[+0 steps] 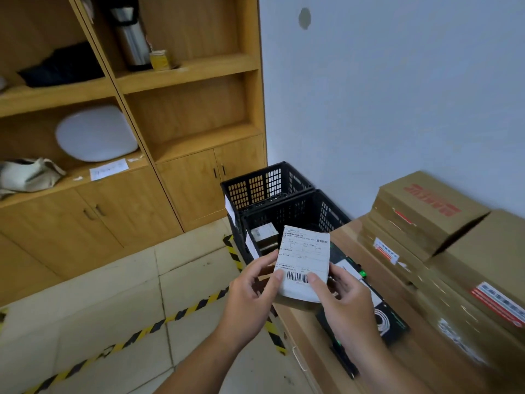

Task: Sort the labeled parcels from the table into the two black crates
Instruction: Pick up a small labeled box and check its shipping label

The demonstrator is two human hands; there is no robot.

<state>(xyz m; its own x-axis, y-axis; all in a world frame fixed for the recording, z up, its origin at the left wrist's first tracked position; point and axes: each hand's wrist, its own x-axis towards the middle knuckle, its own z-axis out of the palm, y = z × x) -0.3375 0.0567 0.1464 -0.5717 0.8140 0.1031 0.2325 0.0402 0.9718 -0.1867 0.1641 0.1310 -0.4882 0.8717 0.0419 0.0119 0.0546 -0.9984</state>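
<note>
L hand (251, 291) and R hand (348, 304) both grip small brown cardboard parcel w/ white barcode label (304, 260), thumbs on label. Two black slotted plastic crates (326, 213) at 12 o'clock of parcel.

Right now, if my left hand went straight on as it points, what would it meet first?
Likely the wall of the nearer black slatted plastic crate, beyond the white-labelled parcel the left hand grips; depth unclear.

black crates (284, 200), brown cartons (426, 211), yellow-black floor tape (181, 312)
</note>
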